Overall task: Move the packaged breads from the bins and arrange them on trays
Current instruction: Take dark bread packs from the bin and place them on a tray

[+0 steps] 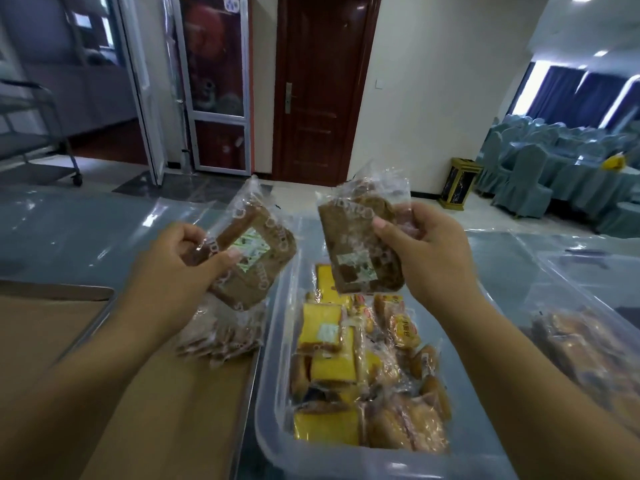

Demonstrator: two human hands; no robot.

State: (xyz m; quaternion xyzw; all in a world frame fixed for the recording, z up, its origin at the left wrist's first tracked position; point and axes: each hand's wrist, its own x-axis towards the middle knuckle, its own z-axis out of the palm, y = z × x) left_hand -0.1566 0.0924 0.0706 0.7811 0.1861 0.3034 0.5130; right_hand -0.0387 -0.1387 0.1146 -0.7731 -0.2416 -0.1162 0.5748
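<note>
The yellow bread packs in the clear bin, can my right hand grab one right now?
Probably not yet. The clear bin is open-topped, so the yellow bread packs lie exposed below, but the right hand grips a brown bread pack, leaving no free fingers.

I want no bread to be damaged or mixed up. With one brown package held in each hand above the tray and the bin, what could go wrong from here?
1. The left grip holds the left package by one end; it might slip out.
2. The right grip holds the right package over the clear bin; a drop could mix it among the yellow breads.
3. The brown pile lies near the tray rim; more there may slide off.
</note>
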